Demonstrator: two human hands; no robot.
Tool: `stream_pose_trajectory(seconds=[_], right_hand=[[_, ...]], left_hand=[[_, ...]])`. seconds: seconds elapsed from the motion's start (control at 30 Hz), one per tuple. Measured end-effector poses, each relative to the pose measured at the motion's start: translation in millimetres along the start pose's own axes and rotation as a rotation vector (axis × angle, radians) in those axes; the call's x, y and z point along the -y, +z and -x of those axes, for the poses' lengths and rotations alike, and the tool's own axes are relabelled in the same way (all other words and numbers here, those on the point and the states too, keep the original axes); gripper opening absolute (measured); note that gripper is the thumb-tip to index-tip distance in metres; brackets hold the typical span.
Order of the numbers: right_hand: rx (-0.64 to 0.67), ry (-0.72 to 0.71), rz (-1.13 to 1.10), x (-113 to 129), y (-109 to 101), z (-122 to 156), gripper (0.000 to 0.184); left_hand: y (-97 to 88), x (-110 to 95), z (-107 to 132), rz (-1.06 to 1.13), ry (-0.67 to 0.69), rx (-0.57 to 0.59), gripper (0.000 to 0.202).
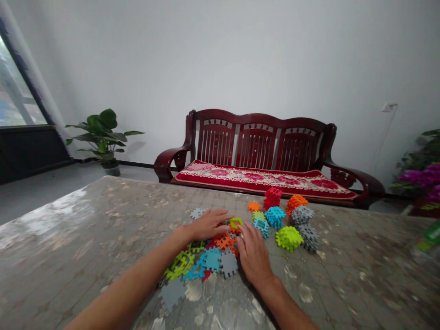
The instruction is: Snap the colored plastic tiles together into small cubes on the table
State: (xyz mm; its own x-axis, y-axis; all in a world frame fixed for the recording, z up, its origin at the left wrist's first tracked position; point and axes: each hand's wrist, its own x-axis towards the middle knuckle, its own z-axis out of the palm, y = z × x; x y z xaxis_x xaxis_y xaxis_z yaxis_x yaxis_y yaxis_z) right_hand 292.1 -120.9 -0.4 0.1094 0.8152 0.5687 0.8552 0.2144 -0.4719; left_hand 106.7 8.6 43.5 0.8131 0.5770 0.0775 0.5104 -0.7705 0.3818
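Your left hand [209, 224] lies flat on the bench [85, 238], fingers stretched, tips touching the lime-green tile piece [235, 223], grip apart. Your right hand [253, 254] rests palm down just nearer you than that piece, over the loose tile pile [206, 261]; whether its grip holds anything cannot be told. Assembled blocks [275, 216] stand to the right. No writing reads.

Dark red bench [261, 146], floral cushion [264, 179], marbled table [85, 238]

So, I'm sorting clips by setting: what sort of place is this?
Likely a home living room: a carved wooden sofa with a red cushion, a potted plant, toy tiles on the table.
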Motion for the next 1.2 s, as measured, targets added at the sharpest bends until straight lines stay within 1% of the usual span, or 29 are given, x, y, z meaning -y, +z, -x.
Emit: stream_pose_trajectory(seconds=[0.07, 0.1, 0.2, 0.27, 0.33, 0.5, 0.63, 0.7, 0.8, 1.0, 1.1, 1.2], right_hand=[[0.037, -0.018, 0.065, -4.6, 2.4, 0.5, 0.036], [0.062, -0.025, 0.093, -6.4, 3.9, 0.4, 0.037], [0.126, -0.027, 0.162, -8.3, 7.6, -1.7, 0.039], [0.147, -0.028, 0.197, -6.1, 7.6, -3.8, 0.039], [0.161, -0.027, 0.227, -1.9, 4.9, -5.8, 0.039], [0.216, -0.002, 0.256, 10.0, -7.2, -6.2, 0.035], [0.232, -0.035, 0.241, 13.4, -13.2, -4.6, 0.034], [0.241, -0.05, 0.247, 12.0, -15.6, -4.4, 0.034], [0.254, -0.058, 0.221, 6.1, -20.5, -3.4, 0.031], [0.258, -0.014, 0.128, -6.9, -32.3, 6.1, 0.029], [0.263, 0.004, 0.096, -9.0, -38.3, 9.4, 0.03], [0.269, 0.012, 0.085, -9.5, -44.4, 10.0, 0.03]], left_hand=[[-7.3, 18.6, 21.8, 0.008, -0.079, -0.059, 0.06], [-9.9, 29.7, 33.0, -0.004, -0.14, -0.083, 0.06], [-13.2, 60.7, 60.5, -0.019, -0.308, -0.111, 0.061], [-12.2, 73.0, 68.8, -0.015, -0.366, -0.104, 0.061], [-9.9, 76.9, 68.4, 0.002, -0.371, -0.109, 0.061], [-1.9, 68.8, 51.7, 0.064, -0.325, -0.101, 0.059], [4.7, 62.7, 44.5, 0.067, -0.278, -0.134, 0.052], [7.2, 59.0, 42.8, 0.068, -0.264, -0.145, 0.051], [11.0, 50.7, 39.3, 0.068, -0.278, -0.172, 0.05], [22.0, 30.1, 31.1, 0.071, -0.278, -0.238, 0.045], [27.2, 20.2, 29.9, 0.122, -0.285, -0.277, 0.045], [29.5, 12.4, 30.8, 0.223, -0.299, -0.315, 0.048]])
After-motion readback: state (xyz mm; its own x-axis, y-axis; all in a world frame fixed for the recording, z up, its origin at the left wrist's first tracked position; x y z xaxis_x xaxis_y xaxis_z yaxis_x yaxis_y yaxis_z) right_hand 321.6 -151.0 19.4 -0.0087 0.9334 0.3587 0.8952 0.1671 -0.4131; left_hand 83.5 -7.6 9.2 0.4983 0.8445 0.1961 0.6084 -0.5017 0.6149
